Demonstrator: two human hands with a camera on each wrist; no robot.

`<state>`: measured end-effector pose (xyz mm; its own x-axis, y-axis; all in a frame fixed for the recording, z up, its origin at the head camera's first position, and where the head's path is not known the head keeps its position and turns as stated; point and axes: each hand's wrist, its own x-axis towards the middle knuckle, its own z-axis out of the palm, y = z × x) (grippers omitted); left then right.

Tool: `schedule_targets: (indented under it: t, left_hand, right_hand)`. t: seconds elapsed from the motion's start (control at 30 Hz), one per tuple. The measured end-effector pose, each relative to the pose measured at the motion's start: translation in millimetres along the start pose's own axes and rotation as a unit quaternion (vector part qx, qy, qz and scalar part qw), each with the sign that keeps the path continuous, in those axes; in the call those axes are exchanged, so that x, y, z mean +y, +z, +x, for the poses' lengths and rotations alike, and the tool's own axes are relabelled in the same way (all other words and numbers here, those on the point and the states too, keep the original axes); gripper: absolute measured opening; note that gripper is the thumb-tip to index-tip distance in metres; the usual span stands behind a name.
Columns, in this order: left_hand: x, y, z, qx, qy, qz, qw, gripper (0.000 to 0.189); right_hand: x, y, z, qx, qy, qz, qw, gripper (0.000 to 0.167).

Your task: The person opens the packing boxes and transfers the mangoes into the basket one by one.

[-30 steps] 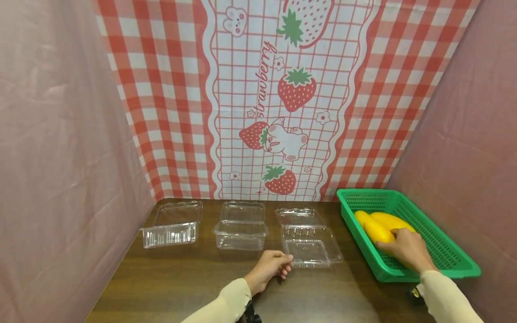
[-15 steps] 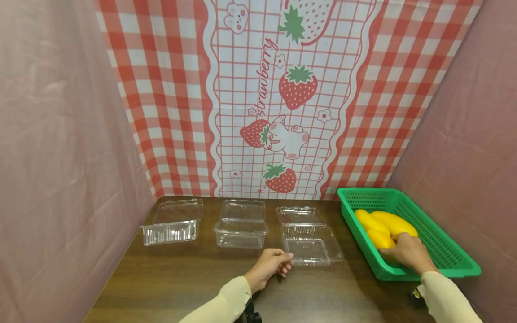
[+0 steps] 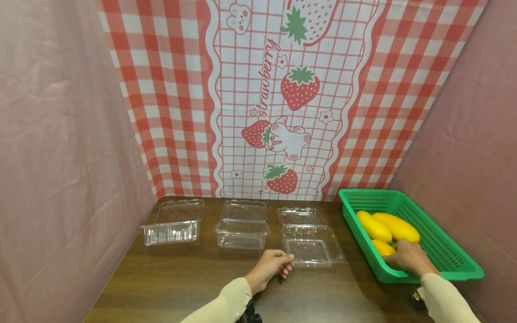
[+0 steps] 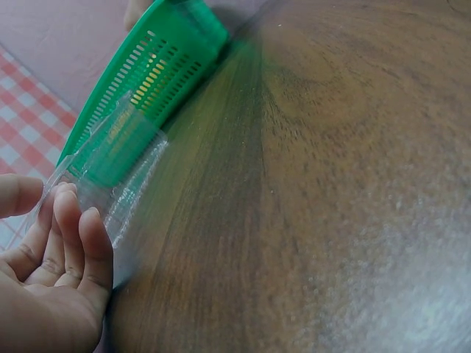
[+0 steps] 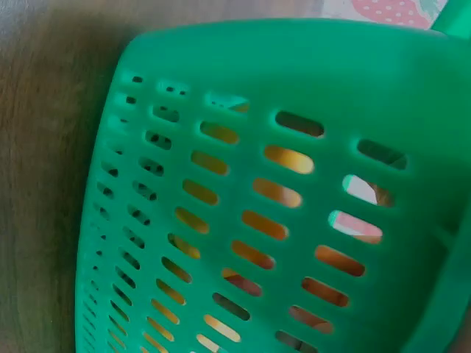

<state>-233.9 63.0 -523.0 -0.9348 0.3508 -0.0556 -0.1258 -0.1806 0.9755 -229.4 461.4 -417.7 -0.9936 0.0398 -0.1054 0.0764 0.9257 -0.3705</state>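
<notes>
In the head view my right hand [image 3: 412,258] reaches into the green basket [image 3: 444,258] and grips a yellow mango [image 3: 383,247], thumb on its near side; the hand hides part of the fruit. Two more yellow fruits, a left mango [image 3: 373,227] and a longer mango [image 3: 397,227], lie just beyond it. My left hand [image 3: 269,268] stays by the near left corner of an opened clear plastic clamshell box [image 3: 308,251]. Its fingers [image 4: 68,228] are loosely curled and the thumb stands apart from them. Whether they touch the box's edge, I cannot tell.
Two more opened clear boxes stand on the brown table [image 3: 194,278]: a middle box [image 3: 241,235] and a left box [image 3: 171,232]. A checked strawberry cloth [image 3: 278,98] hangs behind. The basket's slotted wall [image 5: 221,198] fills most of the right wrist view.
My right hand has brought the gripped mango nearer to me and lower in the basket, uncovering more of the left mango behind it. The left hand has stayed in place.
</notes>
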Motion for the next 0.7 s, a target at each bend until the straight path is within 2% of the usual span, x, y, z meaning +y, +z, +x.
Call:
schedule_targets:
  t: [0.37,0.5,0.57,0.63,0.7]
  left_hand:
    - [2.9,-2.3,1.6,0.013,-0.006,0.001,0.9999,0.025]
    - [4.9,-3.7,2.0,0.020,-0.011,0.009,0.9997,0.029]
    - [6.5,-5.9,0.5,0.021,-0.012,0.020,0.9995,0.032]
    - [10.3,-10.2,-2.8,0.018,-0.006,0.041,0.9990,0.034]
    - [17.7,-17.1,-8.9,0.006,0.009,0.075,0.9972,0.035]
  right_hand:
    - [1,1,2.4,-0.003,-0.019,-0.015,0.9997,0.036]
    - [1,-1,1.4,-0.005,-0.027,-0.013,0.9995,0.032]
    - [-1,-3,1.2,-0.003,-0.035,-0.007,0.9993,0.024]
    - [-7,-5,2.1,0.011,-0.053,-0.013,0.9984,0.032]
    - [-16,-8,2.9,0.035,-0.077,-0.028,0.9961,0.051]
